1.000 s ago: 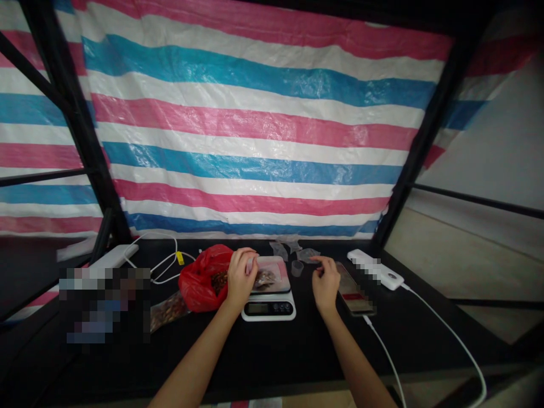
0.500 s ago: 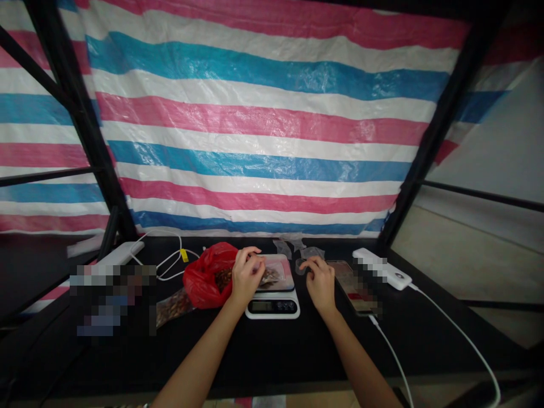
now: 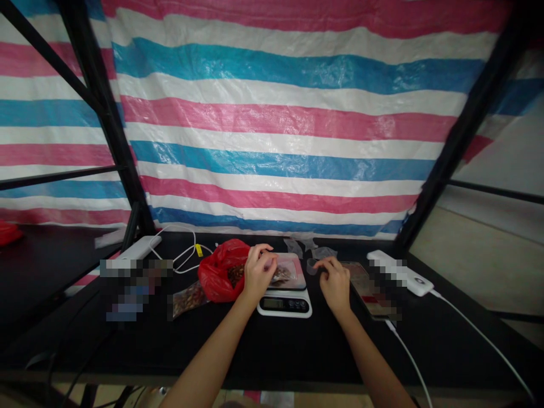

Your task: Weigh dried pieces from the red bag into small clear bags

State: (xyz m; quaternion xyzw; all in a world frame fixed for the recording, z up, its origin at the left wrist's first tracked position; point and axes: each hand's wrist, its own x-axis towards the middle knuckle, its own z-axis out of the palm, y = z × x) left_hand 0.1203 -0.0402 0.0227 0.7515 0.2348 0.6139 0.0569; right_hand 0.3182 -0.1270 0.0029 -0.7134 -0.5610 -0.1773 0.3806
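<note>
Left hand (image 3: 259,273): fingers pressed together over the scale; any pinched item cannot be told.
Right hand (image 3: 335,285): fingers loosely curled; small clear cup (image 3: 311,266) just beside, at 10 o'clock.
Digital scale (image 3: 284,304): under the left hand, bearing brown pieces (image 3: 283,276).
Risk: knocking the red plastic bag (image 3: 219,272), at 9 o'clock, could spill its contents.
Beyond: clear film scraps (image 3: 297,245), 12 o'clock.

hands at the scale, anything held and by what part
Cannot tell for the left hand, curled so anything pinched would be hidden; the right hand shows nothing held.
</note>
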